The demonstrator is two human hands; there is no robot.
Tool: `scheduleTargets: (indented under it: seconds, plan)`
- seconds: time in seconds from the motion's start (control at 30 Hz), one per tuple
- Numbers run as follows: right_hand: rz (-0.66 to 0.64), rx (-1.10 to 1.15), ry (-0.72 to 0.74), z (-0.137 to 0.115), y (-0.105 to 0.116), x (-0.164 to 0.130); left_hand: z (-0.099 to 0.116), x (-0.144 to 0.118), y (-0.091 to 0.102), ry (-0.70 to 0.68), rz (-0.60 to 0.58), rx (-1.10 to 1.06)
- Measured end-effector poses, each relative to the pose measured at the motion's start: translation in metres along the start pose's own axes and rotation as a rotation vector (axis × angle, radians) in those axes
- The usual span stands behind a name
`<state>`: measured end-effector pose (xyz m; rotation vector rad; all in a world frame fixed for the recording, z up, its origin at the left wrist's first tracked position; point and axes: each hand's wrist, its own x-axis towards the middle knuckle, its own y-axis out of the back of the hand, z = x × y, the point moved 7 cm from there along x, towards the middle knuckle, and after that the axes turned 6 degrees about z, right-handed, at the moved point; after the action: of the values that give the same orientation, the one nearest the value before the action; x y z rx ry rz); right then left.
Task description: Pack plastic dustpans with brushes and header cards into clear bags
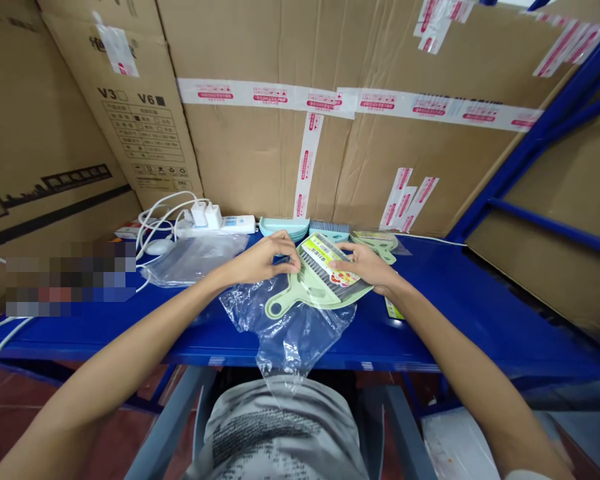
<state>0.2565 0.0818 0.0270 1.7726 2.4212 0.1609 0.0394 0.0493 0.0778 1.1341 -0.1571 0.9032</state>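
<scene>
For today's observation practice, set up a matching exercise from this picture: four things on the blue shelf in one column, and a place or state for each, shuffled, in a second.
Things
1. green dustpan set
2. clear plastic bag
3. white power strip
4. teal dustpans

Places or states
A. hangs over the shelf's front edge
B. held by left hand and right hand
C. stacked by the cardboard, behind the hands
D. has white chargers plugged in

Pairs: 1-B, 2-A, 3-D, 4-C
</scene>
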Motion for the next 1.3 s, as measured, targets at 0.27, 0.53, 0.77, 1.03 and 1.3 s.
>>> scheduleTargets:
  seconds: [0.27,0.53,0.77,1.03,1.3]
  plan:
    - [-0.007,0.044,0.023,0.000,-0.029,-0.012,0.002,0.000,0.006,-0.053,0.079,-0.002]
    - [-0.106,-0.053,0.047,-0.009,-0.039,-0.021,0.010,0.003,0.017,-0.049,0.198,0.037]
    - [0.250,0.149,0.213,-0.025,0.002,-0.013,-0.047,-0.015,0.069,0.388,0.634,-0.368]
    - [0.536,0.186,0.317,-0.023,0.034,-0.009,-0.051,-0.007,-0.010,0.635,0.215,-0.966]
    - [0.456,0.028,0.309,-0.019,0.019,-0.006,-0.064,-0.013,-0.007,0.791,0.457,-0.942]
